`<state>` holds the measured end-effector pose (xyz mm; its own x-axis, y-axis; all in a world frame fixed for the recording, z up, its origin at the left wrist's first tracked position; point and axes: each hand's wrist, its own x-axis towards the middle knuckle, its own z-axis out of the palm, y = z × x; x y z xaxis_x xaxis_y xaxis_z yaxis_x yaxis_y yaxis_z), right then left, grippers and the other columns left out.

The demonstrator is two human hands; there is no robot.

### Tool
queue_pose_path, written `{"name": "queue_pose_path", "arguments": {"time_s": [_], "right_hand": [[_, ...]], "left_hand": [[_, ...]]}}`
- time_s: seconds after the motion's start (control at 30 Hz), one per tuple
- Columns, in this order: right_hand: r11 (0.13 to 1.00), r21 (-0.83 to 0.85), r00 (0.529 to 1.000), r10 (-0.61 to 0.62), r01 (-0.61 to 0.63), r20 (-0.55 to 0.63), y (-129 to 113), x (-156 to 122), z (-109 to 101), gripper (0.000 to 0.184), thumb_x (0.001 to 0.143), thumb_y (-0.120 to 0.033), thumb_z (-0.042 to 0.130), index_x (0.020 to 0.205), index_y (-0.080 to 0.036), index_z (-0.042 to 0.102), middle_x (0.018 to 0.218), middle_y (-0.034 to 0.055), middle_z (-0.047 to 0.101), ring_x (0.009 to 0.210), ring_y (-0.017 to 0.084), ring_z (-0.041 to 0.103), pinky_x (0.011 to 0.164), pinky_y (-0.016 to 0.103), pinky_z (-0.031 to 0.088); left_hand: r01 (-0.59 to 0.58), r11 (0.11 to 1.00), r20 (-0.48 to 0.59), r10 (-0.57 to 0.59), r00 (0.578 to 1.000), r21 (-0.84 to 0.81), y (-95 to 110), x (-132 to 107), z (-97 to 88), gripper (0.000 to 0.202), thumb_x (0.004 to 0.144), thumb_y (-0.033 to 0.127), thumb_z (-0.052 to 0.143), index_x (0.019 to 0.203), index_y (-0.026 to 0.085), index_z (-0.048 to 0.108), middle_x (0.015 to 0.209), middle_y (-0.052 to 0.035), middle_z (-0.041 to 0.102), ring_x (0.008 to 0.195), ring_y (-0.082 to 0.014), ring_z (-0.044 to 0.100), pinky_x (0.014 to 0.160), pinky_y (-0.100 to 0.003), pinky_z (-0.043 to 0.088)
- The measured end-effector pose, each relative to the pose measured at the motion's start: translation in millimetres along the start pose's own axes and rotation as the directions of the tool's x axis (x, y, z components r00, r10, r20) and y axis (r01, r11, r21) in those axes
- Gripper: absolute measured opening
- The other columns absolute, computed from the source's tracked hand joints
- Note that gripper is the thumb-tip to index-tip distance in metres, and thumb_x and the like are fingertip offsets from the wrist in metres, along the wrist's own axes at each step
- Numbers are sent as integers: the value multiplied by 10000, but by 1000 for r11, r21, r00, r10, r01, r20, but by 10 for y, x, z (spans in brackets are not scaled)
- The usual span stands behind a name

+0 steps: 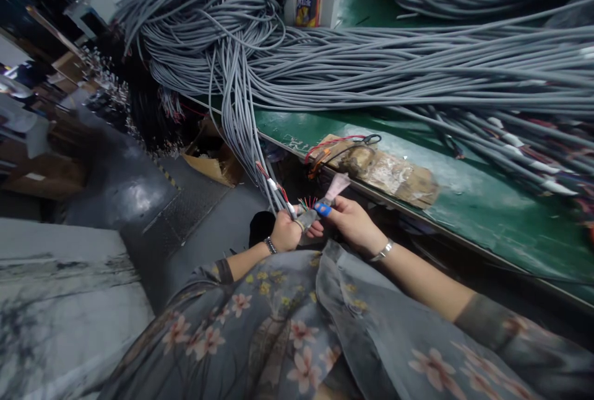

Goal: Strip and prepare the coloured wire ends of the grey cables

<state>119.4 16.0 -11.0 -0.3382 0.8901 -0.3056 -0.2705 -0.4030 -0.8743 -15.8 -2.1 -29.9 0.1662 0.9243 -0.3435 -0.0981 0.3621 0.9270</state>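
My left hand (285, 232) is closed around the end of a grey cable bundle (241, 122) that hangs down from the bench edge. Short coloured wires (307, 203) fan out from the cable end between my hands. My right hand (350, 222) pinches a strip of foil-like shielding (336, 187) that sticks up from that cable end; a blue cover sits on one fingertip. Both hands are held close together over my lap, just below the bench edge.
A green workbench (464, 190) carries a large heap of grey cables (371, 60). A taped cardboard pad (390, 171) with a small tool and red wires lies near its front edge. Cardboard boxes (213, 165) and dark floor lie to the left.
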Motion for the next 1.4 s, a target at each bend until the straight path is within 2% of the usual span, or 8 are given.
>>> {"name": "queue_pose_path", "arguments": {"time_s": [0.23, 0.47, 0.57, 0.73, 0.83, 1.0, 1.2, 1.4], "right_hand": [[995, -93, 995, -27, 18, -99, 106, 39, -97, 484, 521, -563, 819, 594, -180, 532, 483, -57, 454, 449, 63, 342, 451, 238, 272], [995, 95, 999, 26, -29, 36, 119, -15, -358, 433, 597, -577, 779, 674, -194, 592, 595, -22, 530, 533, 105, 444, 520, 265, 404], [987, 159, 999, 36, -37, 6, 53, 16, -411, 432, 681, -636, 679, 722, -214, 602, 658, 1, 574, 543, 119, 467, 503, 261, 423], [994, 107, 1000, -11, 8, 29, -86, 79, -292, 450, 688, -634, 676, 812, -204, 622, 649, -3, 565, 537, 118, 461, 496, 255, 404], [992, 24, 991, -119, 120, -62, -90, 76, -207, 455, 635, -621, 728, 694, -189, 599, 578, -23, 510, 512, 103, 411, 495, 256, 368], [961, -86, 923, -278, 264, -266, -13, 85, -206, 493, 609, -661, 726, 588, -200, 552, 530, -37, 480, 496, 92, 383, 510, 250, 356], [982, 182, 996, -37, 51, -80, -30, 169, -205, 581, 493, -734, 737, 720, -208, 634, 624, -1, 583, 561, 135, 504, 528, 275, 434], [958, 282, 995, -22, 48, -98, -8, 198, -201, 496, 502, -625, 809, 761, -230, 661, 718, -4, 648, 665, 150, 576, 583, 267, 462]], "left_hand": [[34, 997, -82, -39, 996, -68, 52, -18, 36, 557, 542, 685, 692, 603, 155, 530, 512, -53, 620, 506, -175, 636, 422, -225, 429], [16, 991, -115, -31, 993, -130, 154, -52, 7, 541, 511, 646, 734, 612, 157, 526, 453, 4, 562, 369, -97, 515, 361, -191, 335], [39, 990, -39, -45, 998, -134, 226, -72, 5, 544, 514, 645, 737, 624, 152, 535, 460, 10, 555, 359, -82, 488, 367, -199, 349], [106, 992, 208, -89, 974, -70, 329, -62, 35, 543, 537, 633, 741, 627, 134, 548, 489, -5, 562, 383, -90, 509, 383, -206, 354], [110, 992, 225, -93, 970, -65, 339, -25, 64, 538, 551, 624, 740, 635, 123, 563, 482, -6, 554, 375, -85, 494, 375, -201, 325], [128, 989, 171, -115, 979, -72, 308, 22, 79, 517, 592, 612, 719, 633, 117, 575, 488, -28, 574, 373, -83, 485, 377, -200, 329], [130, 985, 174, -110, 979, -110, 286, 34, 79, 526, 518, 606, 760, 600, 127, 559, 471, -6, 554, 355, -87, 488, 365, -201, 343], [117, 991, 168, -104, 980, -69, 261, 52, 82, 532, 540, 619, 741, 590, 129, 542, 472, -7, 550, 357, -82, 489, 363, -195, 321]]}}
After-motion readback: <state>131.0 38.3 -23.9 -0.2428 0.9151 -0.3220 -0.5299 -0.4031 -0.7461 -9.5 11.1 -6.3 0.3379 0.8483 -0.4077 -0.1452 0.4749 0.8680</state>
